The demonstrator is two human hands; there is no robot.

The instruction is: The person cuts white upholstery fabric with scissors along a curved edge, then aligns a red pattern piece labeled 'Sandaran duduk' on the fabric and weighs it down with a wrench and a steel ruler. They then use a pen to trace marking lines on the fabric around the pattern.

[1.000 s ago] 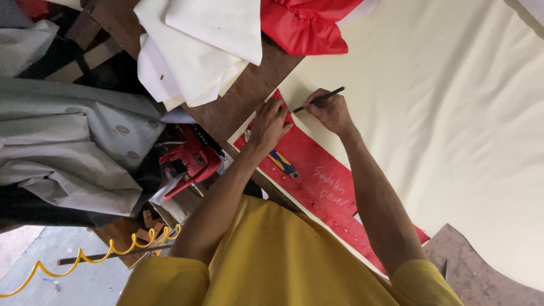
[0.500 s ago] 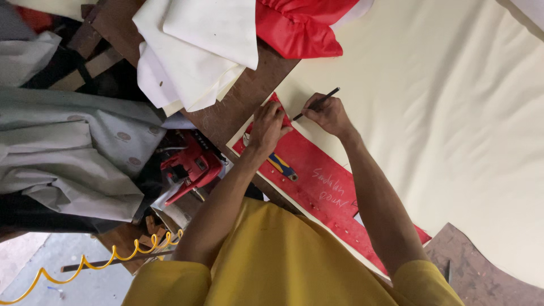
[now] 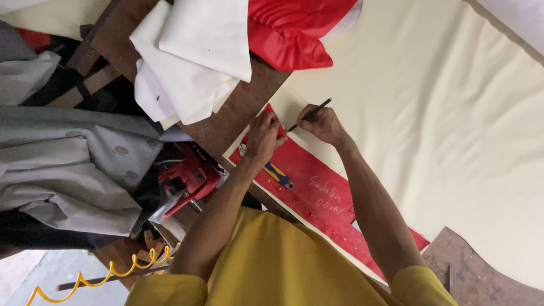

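My left hand (image 3: 264, 137) presses flat on the upper end of a long red template board (image 3: 317, 190) that lies on a cream sheet of material (image 3: 430, 107). My right hand (image 3: 322, 122) holds a dark pencil (image 3: 310, 115) with its tip at the board's upper edge, right beside my left fingers. A small blue and yellow object (image 3: 279, 174) rests on the red board just below my left wrist.
A brown worktable (image 3: 229, 116) carries folded white cloth (image 3: 192, 56) and red cloth (image 3: 289, 34) at the top. A red power tool (image 3: 187, 180) and grey fabric (image 3: 62, 164) sit at the left. A yellow coiled hose (image 3: 102, 275) lies at the lower left.
The view shifted slightly; both hands stay at the red board's upper end, with the pencil tip moving a little along its edge.
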